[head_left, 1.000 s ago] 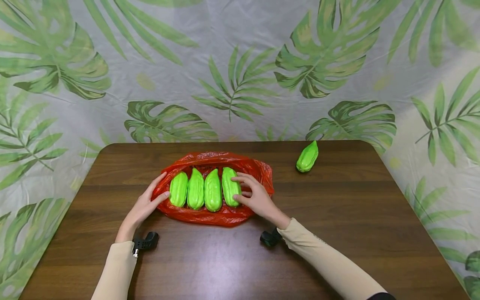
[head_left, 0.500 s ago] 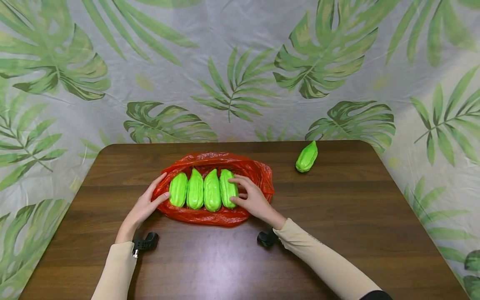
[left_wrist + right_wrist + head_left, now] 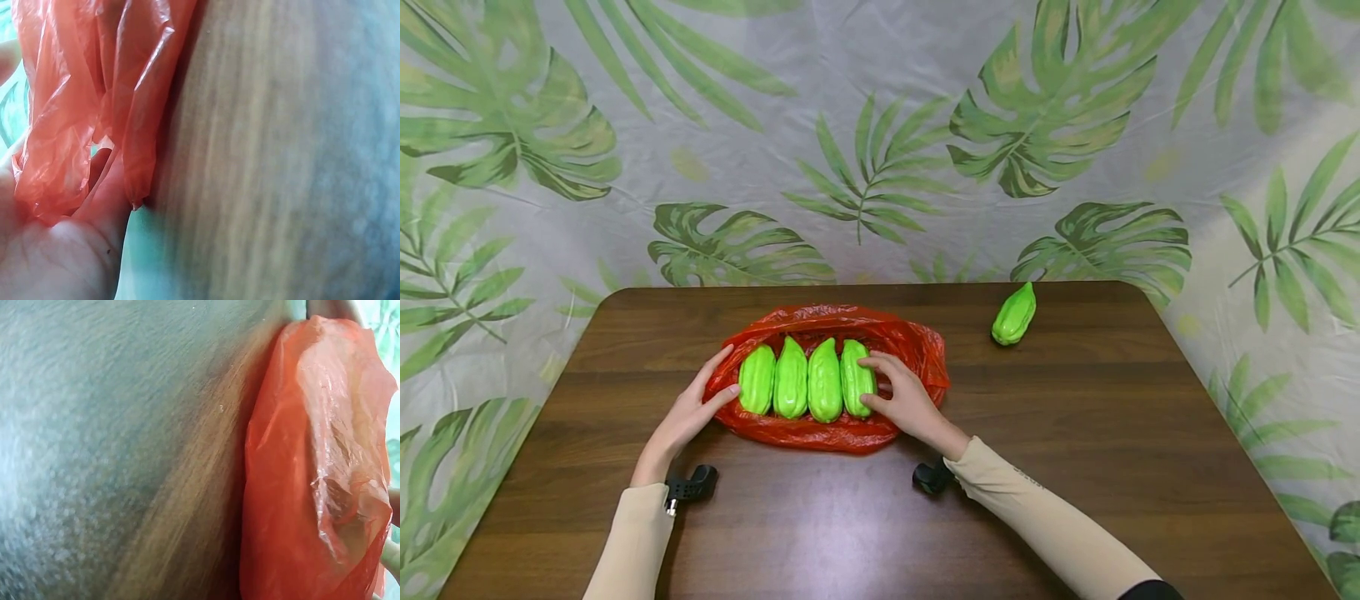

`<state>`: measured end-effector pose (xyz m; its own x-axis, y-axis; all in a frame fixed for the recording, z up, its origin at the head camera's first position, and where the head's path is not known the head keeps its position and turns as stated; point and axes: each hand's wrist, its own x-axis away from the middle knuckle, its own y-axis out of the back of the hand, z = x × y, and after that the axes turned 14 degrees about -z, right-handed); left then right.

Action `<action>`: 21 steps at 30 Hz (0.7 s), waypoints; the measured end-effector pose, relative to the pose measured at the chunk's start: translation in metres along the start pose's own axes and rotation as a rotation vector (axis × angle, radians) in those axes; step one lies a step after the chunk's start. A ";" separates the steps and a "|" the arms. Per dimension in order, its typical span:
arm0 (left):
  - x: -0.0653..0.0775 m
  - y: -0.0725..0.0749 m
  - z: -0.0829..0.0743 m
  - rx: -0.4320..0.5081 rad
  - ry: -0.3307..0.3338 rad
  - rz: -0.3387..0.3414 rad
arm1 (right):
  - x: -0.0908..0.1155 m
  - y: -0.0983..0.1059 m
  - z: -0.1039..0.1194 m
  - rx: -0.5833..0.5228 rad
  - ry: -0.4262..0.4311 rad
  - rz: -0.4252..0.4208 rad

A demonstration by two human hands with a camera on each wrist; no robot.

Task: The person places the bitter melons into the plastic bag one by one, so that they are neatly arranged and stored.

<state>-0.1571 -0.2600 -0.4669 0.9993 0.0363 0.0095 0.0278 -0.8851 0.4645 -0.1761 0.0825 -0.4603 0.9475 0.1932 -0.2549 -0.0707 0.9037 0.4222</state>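
A red plastic bag (image 3: 827,437) lies spread wide on the table, its mouth facing up. Inside, several bright green, ridged bitter melons stand side by side in a row, their tips mostly toward the back. My left hand (image 3: 696,406) holds the bag's left rim, thumb over the edge by the leftmost bitter melon (image 3: 756,380); in the left wrist view the film (image 3: 69,125) drapes over the palm. My right hand (image 3: 910,396) reaches over the bag's right part and grips the rightmost bitter melon (image 3: 856,379) between thumb and fingers.
Another bitter melon (image 3: 1014,314) lies at the back right of the brown wooden table (image 3: 1075,433), near its far edge. Behind the table hangs a leaf-patterned cloth (image 3: 880,150). Black wrist cameras sit below both hands.
My right hand has shifted slightly left with the rightmost bitter melon, which now sits close against the row. The left hand has stayed on the bag's rim.
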 end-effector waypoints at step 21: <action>0.000 0.000 0.000 0.000 0.001 0.000 | -0.002 0.028 0.036 -0.246 0.026 -0.061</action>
<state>-0.1567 -0.2602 -0.4672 0.9993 0.0364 0.0100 0.0275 -0.8851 0.4646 -0.1685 0.0940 -0.4171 0.9442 0.1425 -0.2970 -0.0906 0.9791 0.1819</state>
